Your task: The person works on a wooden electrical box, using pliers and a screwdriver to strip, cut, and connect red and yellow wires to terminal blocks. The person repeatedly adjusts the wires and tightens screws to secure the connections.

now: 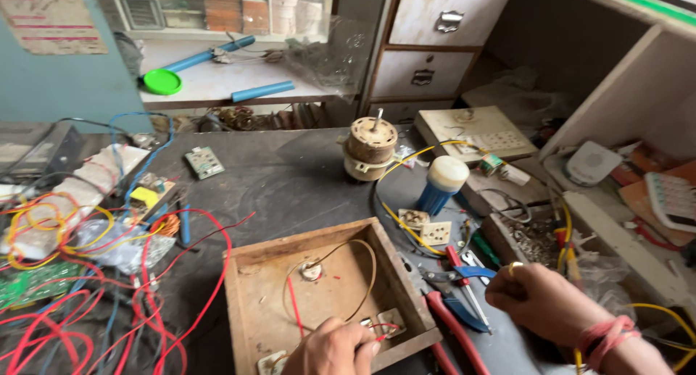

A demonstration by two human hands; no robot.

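At the near edge of the shallow square wooden box (pixel 250 302), the left hand (pixel 335 348) is closed, fingertips pinched on thin red wires (pixel 386 328) beside white terminals. The right hand (pixel 540 299) is held curled just right of the box, above red- and blue-handled pliers (pixel 458 302). A round brown motor (pixel 370 149) is seen beyond.

Left hand (pixel 335 348) at near edge of open wooden box (pixel 250 310) on dark counter (pixel 290 179), fingers pinching thin red wire (pixel 384 327) by a white socket piece inside. Right hand (pixel 533 297) curled just right of box, above pliers (pixel 455 330) with red and blue handles. Small motor (pixel 370 147) and blue-and-white capacitor (pixel 441 184) behind. Tangled red and yellow wires (pixel 80 273) far left.
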